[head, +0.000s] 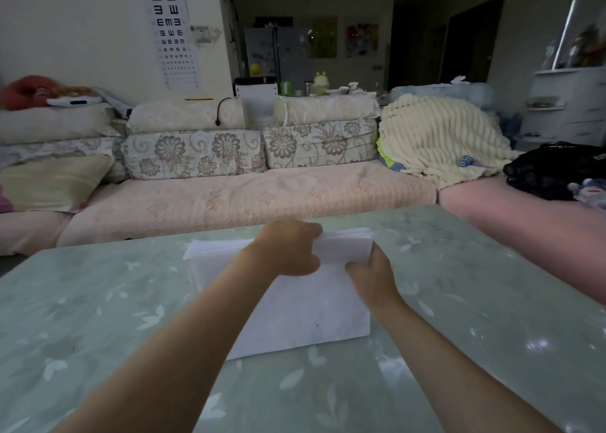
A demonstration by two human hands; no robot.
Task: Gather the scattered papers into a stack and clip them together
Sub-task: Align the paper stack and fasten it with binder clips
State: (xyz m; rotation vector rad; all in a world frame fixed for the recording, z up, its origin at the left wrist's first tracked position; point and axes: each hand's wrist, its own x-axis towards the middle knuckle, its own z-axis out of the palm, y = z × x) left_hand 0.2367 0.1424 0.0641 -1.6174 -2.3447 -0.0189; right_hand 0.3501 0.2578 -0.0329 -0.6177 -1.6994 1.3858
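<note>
The paper stack (295, 318) leans on the table (98, 301). The left hand (288, 249) grips its top edge at 12 o'clock and the right hand (370, 275) grips it at 2 o'clock.

The light is dim and flat, and the room behind the glossy pale-green leaf-patterned table (98, 318) is darkest and soft. White glare spots dot its right side, and its edges bow with wide-angle distortion.

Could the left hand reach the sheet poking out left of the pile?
Probably yes: the stray sheet lies beside the left hand, nothing between them, though that hand grips the stack at its top edge and would have to let go.
</note>
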